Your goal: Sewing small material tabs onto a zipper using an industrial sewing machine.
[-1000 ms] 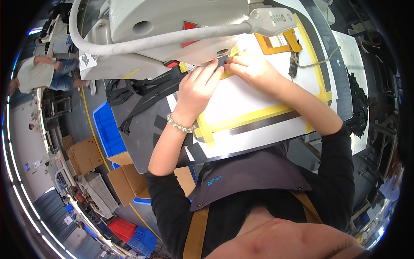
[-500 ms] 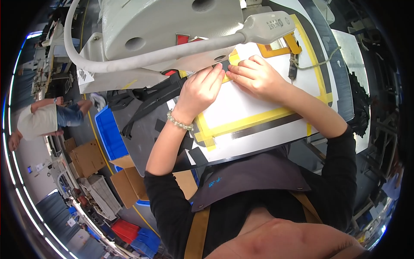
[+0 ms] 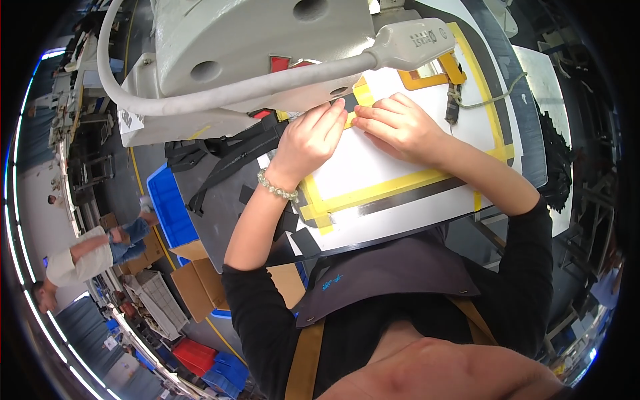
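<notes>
Under the pale sewing machine head, a small dark fabric piece (image 3: 346,101) lies beside strips of yellow tape. My left hand (image 3: 311,141), with a beaded bracelet at its wrist, has its fingers pressed together on the piece's near left edge. Just right of it, my right hand (image 3: 402,128) has bent fingers, tips drawn together by the yellow tape; whatever is between them is hidden. Black zipper-like strips (image 3: 233,155) run left from beneath my left wrist. The sewing machine (image 3: 260,47) covers what lies beyond my fingertips.
A gooseneck lamp (image 3: 413,43) crosses above my hands. Right of them lie an orange frame (image 3: 427,79) and a small dark tool on a cord (image 3: 453,110). Dark scraps (image 3: 306,241) rest near the table edge. A blue bin (image 3: 175,207) and cardboard box (image 3: 200,287) stand left; a person walks beyond.
My right fingertips have shifted slightly nearer to me, uncovering more of the dark piece and yellow tape. My left hand has barely moved. The person at far left has moved nearer along the aisle.
</notes>
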`<state>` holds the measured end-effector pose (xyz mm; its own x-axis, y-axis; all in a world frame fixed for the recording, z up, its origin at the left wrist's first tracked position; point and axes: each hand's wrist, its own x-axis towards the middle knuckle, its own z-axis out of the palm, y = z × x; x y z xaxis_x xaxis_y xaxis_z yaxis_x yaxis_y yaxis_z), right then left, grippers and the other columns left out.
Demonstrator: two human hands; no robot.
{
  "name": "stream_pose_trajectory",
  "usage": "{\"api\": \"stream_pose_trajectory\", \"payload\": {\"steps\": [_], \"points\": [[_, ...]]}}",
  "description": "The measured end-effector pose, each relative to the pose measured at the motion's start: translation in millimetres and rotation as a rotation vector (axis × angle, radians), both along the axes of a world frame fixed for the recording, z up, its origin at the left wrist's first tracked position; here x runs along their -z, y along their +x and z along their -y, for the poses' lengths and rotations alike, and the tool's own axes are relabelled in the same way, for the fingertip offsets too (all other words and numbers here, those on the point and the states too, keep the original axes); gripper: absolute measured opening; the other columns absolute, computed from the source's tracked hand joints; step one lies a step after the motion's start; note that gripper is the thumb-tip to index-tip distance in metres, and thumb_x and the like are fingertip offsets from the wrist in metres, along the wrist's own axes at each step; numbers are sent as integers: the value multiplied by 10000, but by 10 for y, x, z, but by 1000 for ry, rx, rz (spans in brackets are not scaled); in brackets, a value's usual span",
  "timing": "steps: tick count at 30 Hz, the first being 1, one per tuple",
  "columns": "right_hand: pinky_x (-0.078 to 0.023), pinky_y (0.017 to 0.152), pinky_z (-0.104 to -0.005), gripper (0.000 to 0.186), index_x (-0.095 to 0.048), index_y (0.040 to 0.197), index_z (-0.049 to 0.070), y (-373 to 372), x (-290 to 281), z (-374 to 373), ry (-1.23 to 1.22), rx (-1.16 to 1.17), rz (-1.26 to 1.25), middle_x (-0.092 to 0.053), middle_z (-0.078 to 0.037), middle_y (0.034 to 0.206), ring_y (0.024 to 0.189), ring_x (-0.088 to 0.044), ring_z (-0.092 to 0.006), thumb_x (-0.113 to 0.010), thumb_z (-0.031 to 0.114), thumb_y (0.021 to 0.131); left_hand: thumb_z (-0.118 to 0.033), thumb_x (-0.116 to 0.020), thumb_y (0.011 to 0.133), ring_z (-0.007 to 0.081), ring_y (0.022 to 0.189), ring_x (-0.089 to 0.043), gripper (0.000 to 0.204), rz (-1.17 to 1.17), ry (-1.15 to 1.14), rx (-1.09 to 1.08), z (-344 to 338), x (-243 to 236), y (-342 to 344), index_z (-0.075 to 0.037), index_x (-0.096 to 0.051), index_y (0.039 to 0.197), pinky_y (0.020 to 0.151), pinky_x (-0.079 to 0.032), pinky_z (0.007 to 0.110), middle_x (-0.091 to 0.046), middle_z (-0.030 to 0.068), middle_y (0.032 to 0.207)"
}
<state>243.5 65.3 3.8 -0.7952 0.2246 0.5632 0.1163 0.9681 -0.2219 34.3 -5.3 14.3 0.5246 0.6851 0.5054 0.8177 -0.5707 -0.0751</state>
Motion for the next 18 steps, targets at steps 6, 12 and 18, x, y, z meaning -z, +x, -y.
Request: {"api": "stream_pose_trajectory", "payload": {"steps": [6,12,18], "points": [[-446,726,-317,223,-596,932,39,16,20,39,-70,28,-1,-657,-65,1038,846,-582,-182,-679,54,726,-65,-690,736,197,847,-654,180,0,9,21,-2,0,-11,-12,-694,907,675,-551,279,-683,73,1036],[-440,707,-312,211,-567,915,50,18,5,51,-97,50,-15,-655,-62,1044,844,-572,-190,-674,38,734,-66,-699,736,189,832,-652,166,24,41,47,-34,21,-25,-11,-694,893,663,-550,269,-683,66,1031],[-444,707,-321,236,-571,931,46,-1,-41,43,-122,36,-16,-647,-54,976,837,-569,-203,-688,39,726,-65,-706,730,184,818,-649,170,28,49,45,-29,8,-31,-10,-693,890,648,-546,267,-684,67,1017]]}}
